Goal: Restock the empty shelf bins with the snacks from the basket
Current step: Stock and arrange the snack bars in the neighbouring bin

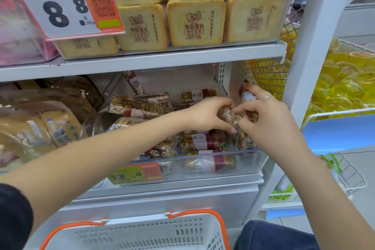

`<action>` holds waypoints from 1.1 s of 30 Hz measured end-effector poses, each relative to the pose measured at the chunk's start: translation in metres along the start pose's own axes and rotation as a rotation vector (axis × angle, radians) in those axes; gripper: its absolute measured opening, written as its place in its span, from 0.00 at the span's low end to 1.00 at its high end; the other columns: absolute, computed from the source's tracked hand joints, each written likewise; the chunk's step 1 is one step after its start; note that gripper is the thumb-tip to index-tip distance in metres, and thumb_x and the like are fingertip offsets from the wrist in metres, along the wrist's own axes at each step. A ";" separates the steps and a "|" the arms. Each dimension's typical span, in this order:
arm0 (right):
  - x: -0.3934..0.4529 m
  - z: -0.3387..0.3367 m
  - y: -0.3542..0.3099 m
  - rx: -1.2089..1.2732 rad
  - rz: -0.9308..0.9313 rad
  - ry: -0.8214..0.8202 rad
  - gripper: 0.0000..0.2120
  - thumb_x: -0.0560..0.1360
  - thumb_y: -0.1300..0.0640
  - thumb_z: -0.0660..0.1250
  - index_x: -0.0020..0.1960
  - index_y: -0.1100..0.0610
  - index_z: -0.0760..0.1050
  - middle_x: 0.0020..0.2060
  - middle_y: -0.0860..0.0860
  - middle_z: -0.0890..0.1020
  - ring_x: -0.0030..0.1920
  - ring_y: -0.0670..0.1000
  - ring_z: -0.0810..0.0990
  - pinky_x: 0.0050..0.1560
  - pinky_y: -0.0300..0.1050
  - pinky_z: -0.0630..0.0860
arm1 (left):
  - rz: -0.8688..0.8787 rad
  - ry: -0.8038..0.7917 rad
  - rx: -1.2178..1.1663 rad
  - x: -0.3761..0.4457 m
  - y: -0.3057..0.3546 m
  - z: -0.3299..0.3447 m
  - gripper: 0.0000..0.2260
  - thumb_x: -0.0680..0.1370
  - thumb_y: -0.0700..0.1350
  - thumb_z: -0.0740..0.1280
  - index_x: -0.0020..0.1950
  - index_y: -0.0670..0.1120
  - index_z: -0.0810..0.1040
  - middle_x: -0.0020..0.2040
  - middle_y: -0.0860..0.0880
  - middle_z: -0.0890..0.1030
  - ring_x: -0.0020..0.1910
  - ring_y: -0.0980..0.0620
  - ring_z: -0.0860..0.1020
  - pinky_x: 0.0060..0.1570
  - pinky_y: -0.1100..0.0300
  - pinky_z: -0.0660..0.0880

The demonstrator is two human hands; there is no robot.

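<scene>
A clear plastic shelf bin (251, 161) on the middle shelf holds several wrapped nut-and-seed bars (203, 142). Over the bin's right end, my right hand (269, 119) grips a small bunch of upright nut bars (243, 138), a ring on one finger. My left hand (207, 114) reaches in from the left and pinches one wrapped bar (229, 115) of that bunch between thumb and fingers. The white basket (142, 233) with orange handles sits below, at the bottom edge; its inside is mostly out of view.
The shelf above carries stacked tan toast-shaped snack packs (194, 23) and a price sign (60, 4). Brown and beige snack bags (46, 119) fill the bin to the left. Wire racks of yellow packets (345, 81) hang at right beyond the white upright post (316, 46).
</scene>
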State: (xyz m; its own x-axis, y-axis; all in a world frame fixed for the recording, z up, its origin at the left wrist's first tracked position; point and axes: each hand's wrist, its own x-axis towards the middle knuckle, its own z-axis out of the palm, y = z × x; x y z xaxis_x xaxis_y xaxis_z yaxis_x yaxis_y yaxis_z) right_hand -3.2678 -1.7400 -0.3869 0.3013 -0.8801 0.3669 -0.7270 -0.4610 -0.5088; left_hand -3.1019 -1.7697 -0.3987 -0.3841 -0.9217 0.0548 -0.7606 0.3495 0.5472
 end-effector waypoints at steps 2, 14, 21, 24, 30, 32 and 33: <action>-0.002 0.001 0.001 0.027 -0.006 0.035 0.15 0.71 0.63 0.67 0.56 0.51 0.82 0.72 0.48 0.67 0.65 0.51 0.72 0.57 0.42 0.69 | 0.012 0.010 -0.004 -0.004 0.002 -0.010 0.16 0.68 0.46 0.76 0.48 0.49 0.71 0.43 0.57 0.73 0.42 0.56 0.71 0.38 0.64 0.65; -0.004 0.000 0.003 0.000 -0.030 0.008 0.19 0.72 0.65 0.65 0.60 0.51 0.78 0.73 0.48 0.65 0.69 0.48 0.68 0.60 0.39 0.66 | -0.112 -0.178 0.613 -0.021 -0.040 -0.052 0.21 0.76 0.32 0.52 0.67 0.46 0.64 0.70 0.46 0.68 0.55 0.47 0.74 0.46 0.53 0.74; -0.004 -0.001 0.005 0.001 -0.052 -0.009 0.18 0.72 0.65 0.66 0.59 0.52 0.78 0.73 0.48 0.65 0.70 0.46 0.65 0.61 0.36 0.63 | -0.206 -0.339 0.561 -0.011 -0.040 -0.055 0.30 0.74 0.26 0.56 0.71 0.50 0.66 0.71 0.51 0.67 0.60 0.51 0.72 0.48 0.61 0.73; -0.004 -0.001 0.006 0.003 -0.053 -0.011 0.17 0.72 0.65 0.66 0.59 0.52 0.78 0.73 0.47 0.64 0.70 0.45 0.65 0.60 0.34 0.62 | -0.192 -0.274 0.370 -0.007 -0.037 -0.046 0.18 0.77 0.36 0.63 0.66 0.48 0.71 0.64 0.51 0.73 0.62 0.52 0.73 0.54 0.62 0.70; -0.003 -0.001 0.007 0.002 -0.059 -0.015 0.17 0.72 0.65 0.66 0.58 0.51 0.78 0.73 0.46 0.64 0.70 0.44 0.65 0.57 0.33 0.61 | -0.170 -0.220 0.456 0.011 -0.045 -0.021 0.24 0.69 0.44 0.76 0.61 0.49 0.70 0.53 0.49 0.75 0.49 0.49 0.74 0.41 0.57 0.73; -0.002 0.000 0.008 0.004 -0.062 -0.008 0.17 0.72 0.65 0.66 0.58 0.51 0.79 0.73 0.46 0.65 0.70 0.44 0.65 0.57 0.32 0.61 | -0.178 -0.253 0.453 0.013 -0.044 -0.021 0.24 0.67 0.44 0.77 0.58 0.48 0.69 0.51 0.50 0.73 0.48 0.49 0.73 0.38 0.59 0.69; -0.002 0.000 0.008 0.010 -0.063 -0.003 0.17 0.71 0.65 0.66 0.58 0.51 0.79 0.73 0.46 0.65 0.69 0.44 0.66 0.57 0.32 0.61 | -0.184 -0.251 0.448 0.011 -0.043 -0.022 0.23 0.68 0.45 0.77 0.57 0.48 0.69 0.51 0.50 0.72 0.48 0.49 0.73 0.38 0.59 0.69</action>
State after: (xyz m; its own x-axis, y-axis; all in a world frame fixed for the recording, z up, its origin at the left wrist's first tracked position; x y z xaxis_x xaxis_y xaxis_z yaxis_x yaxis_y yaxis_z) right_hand -3.2748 -1.7417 -0.3916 0.3486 -0.8495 0.3960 -0.7005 -0.5168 -0.4921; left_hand -3.0624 -1.7989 -0.4035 -0.2953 -0.9248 -0.2398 -0.9545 0.2746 0.1162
